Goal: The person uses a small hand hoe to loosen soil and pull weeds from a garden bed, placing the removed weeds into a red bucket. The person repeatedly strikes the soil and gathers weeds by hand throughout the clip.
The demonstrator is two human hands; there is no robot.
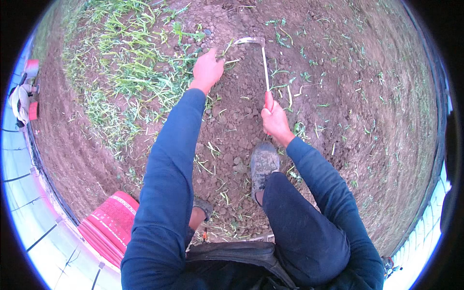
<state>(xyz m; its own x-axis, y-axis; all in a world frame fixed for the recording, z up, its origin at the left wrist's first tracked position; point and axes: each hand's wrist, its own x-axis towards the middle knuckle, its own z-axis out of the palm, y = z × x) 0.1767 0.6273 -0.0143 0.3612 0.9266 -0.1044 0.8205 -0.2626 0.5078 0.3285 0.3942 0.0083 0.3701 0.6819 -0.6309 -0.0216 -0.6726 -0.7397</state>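
My right hand (275, 121) is closed around the red handle of a sickle (265, 67). Its curved blade points left at the far end of the thin shaft, just above the soil. Close to the blade tip, my left hand (208, 70) reaches over the edge of the green plants (145, 72). A pale stem (232, 61) and a thin green stem (228, 47) show beside its fingers. Whether the fingers hold them I cannot tell. The plants are leafy and light-stemmed, and many lie flat on the brown soil (235, 123).
A red bucket (112, 217) bearing writing stands at lower left. My shoe (265, 163) is planted below the sickle handle. Cut stems and small weeds (282, 36) are scattered over the soil. Far left, a person (22, 101) is beside red containers (33, 110), near a pale sheeted wall (25, 192).
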